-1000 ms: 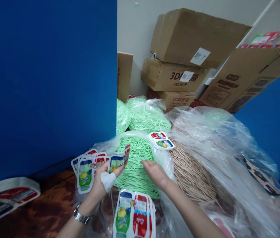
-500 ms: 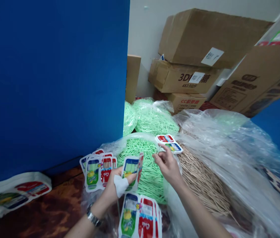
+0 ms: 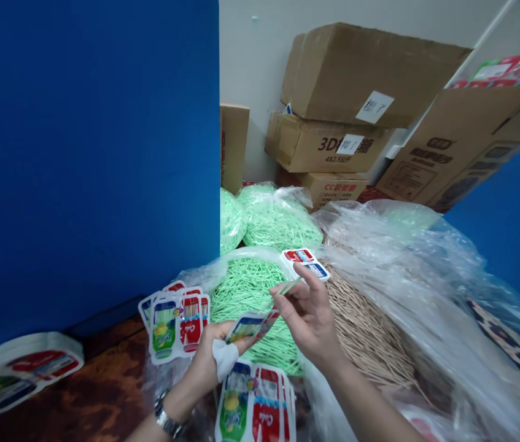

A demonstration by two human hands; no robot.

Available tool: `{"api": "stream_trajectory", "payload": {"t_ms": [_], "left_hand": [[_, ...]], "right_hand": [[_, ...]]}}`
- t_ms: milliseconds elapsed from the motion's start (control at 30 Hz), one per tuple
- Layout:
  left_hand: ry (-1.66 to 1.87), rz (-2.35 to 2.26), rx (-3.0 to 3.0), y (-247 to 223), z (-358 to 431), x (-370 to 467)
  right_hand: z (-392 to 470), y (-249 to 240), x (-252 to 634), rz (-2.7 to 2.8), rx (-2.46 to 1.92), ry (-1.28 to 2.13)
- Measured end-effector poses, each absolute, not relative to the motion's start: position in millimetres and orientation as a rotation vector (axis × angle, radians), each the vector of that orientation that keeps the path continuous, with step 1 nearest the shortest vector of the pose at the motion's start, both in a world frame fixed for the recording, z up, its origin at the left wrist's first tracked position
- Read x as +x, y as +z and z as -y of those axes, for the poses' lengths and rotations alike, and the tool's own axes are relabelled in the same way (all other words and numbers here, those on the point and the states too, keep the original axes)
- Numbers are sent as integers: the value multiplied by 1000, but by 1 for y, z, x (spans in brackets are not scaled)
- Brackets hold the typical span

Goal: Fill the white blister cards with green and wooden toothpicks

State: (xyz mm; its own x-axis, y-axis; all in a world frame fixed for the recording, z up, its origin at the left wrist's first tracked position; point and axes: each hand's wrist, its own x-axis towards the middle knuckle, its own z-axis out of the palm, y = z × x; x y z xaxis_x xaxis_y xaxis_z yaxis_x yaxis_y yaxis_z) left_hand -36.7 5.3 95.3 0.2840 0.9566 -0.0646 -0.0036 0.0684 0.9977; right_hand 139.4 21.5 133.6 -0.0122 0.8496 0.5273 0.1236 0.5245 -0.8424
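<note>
My left hand, with white material around its thumb, grips a two-part Sprite and Cola candy packet that is tilted edge-on. Thin green candy sticks are pinched in the fingers of my right hand, just above and right of that packet. Beneath both hands lies a heap of green sticks in an open clear bag. Another stack of the packets is below my left hand, and a fanned group lies to its left. Behind my right hand rests a further packet.
Brown sticks lie under clear plastic at the right. More bagged green sticks sit behind. Cardboard boxes are stacked by the wall. A blue panel stands at left, with a packet stack near its foot.
My right hand now holds green sticks and has turned toward the packet. The packet in my left hand has tipped flatter. The whole view has shifted slightly.
</note>
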Motion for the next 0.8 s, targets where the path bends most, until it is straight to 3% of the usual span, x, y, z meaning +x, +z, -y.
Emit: {"api": "stream_trajectory", "payload": {"t_ms": [800], "left_hand": [[906, -947, 1292, 94, -6, -40]], "right_hand": [[-23, 121, 137, 1663, -1004, 671]]}}
